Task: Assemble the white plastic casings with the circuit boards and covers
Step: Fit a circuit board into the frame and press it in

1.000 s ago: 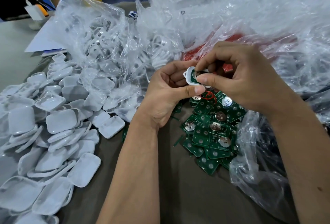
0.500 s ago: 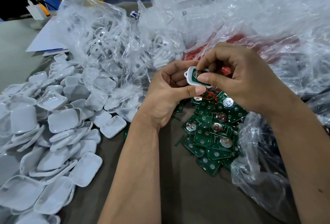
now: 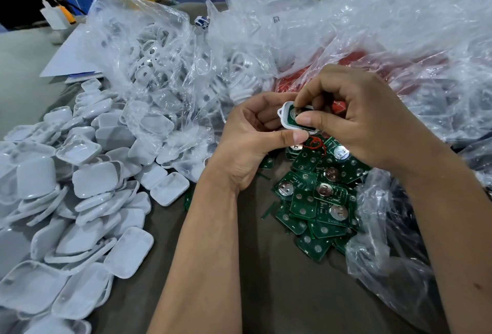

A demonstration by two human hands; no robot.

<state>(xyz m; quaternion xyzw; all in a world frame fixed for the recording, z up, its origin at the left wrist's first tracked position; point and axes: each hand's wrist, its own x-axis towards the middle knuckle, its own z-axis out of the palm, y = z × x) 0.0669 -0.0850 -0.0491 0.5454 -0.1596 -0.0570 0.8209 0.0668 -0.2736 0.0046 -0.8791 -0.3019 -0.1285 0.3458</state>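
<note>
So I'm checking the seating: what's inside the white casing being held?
Inside the white casing, held by the left hand, sits a green circuit board with a silvery round part. The right hand pinches it, and its thumb and fingertip cover most of the board.

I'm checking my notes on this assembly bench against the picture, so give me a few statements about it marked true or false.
1. Both hands hold one white casing with a green board in it. True: the left hand and the right hand each have a grip on it.
2. The loose green circuit boards lie to the left of the person's left forearm. False: they lie between the forearms, below the hands.
3. The heap of white covers lies on the left of the table. True.
4. The red parts lie bare on the table. False: they sit inside a clear plastic bag.
5. The held casing rests on the table. False: it is held above the boards.
</note>
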